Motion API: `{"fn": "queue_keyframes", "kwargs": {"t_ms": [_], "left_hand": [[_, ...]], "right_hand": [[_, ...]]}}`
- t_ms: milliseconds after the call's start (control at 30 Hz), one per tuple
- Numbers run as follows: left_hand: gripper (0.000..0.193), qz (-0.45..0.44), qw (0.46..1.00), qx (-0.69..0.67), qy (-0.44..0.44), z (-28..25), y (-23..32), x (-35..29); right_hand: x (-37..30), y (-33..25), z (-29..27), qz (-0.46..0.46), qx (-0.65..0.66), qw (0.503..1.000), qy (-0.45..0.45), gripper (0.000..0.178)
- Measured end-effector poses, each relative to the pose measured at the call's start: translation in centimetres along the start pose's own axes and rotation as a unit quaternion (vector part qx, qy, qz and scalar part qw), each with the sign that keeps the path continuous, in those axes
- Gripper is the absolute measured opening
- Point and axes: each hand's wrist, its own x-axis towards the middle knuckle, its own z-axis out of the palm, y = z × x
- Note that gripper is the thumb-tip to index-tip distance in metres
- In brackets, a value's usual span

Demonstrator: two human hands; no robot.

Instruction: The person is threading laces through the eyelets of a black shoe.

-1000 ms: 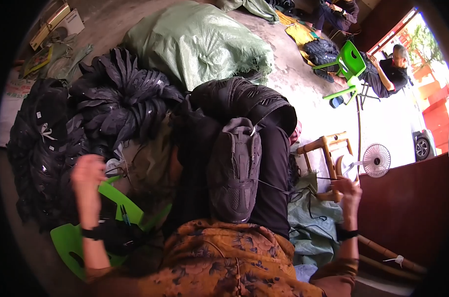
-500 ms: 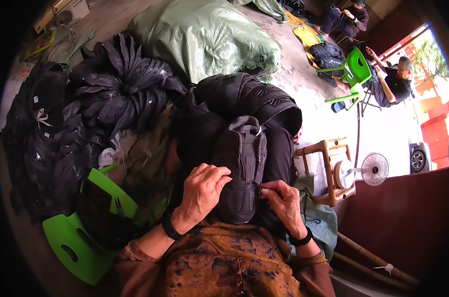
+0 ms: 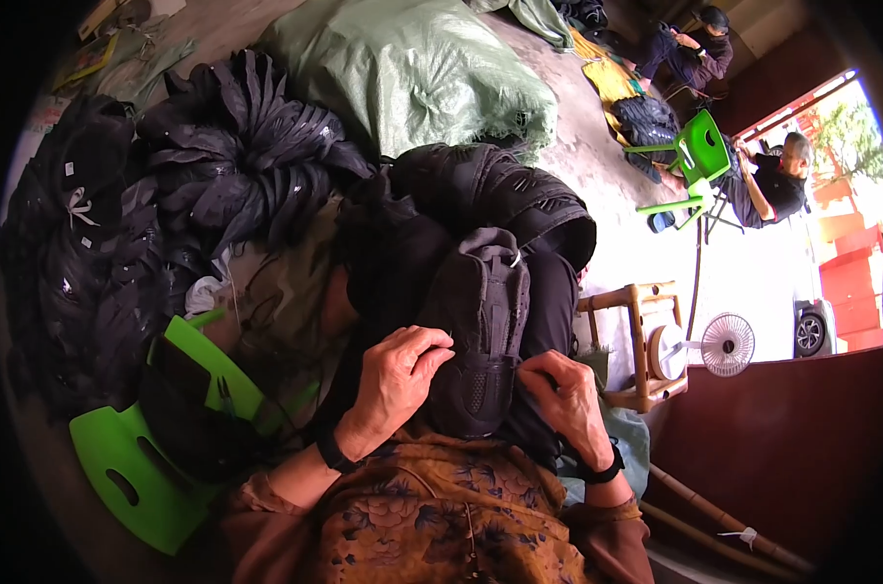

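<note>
A black shoe upper lies lengthwise on my lap, its toe toward me and its heel opening pointing away. My left hand is at its left edge, thumb and forefinger pinched together. On the other side my right hand is closed beside the toe, fingertips close to the right edge. Whatever either pinch holds is too small to make out. Beyond the shoe upper, a curved stack of black shoe uppers rests across my knees.
Heaps of black shoe uppers lie at the left. A green chair stands near my left arm, a pale green sack ahead. On the right are a bamboo stool and a small fan. Two people sit farther off.
My right hand has shifted slightly, its fingers curling closer together beside the toe. My left hand stays nearly in place. The view has turned a little; the seated person by the doorway has lowered an arm.
</note>
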Motion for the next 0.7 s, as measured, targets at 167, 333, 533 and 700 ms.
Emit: {"fn": "queue_keyframes", "kwargs": {"t_ms": [167,333,533,700], "left_hand": [[0.019,0.001,1.000,0.004,0.001,0.0,0.2,-0.5],[0.025,0.003,1.000,0.015,0.016,0.0,0.1,-0.7],[0.024,0.012,1.000,0.023,-0.010,-0.3,-0.3,-0.7],[0.019,-0.009,1.000,0.019,-0.006,0.1,0.7,-0.7]], "right_hand": [[0.6,-0.2,0.3,0.001,-0.041,0.999,-0.011,0.009],[1.2,0.3,-0.3,0.035,-0.017,0.998,-0.039,0.012],[2.0,-0.9,-1.0,0.181,0.110,0.972,-0.104,0.016],[2.5,-0.8,-0.4,-0.006,-0.092,0.993,-0.078,0.010]]}}
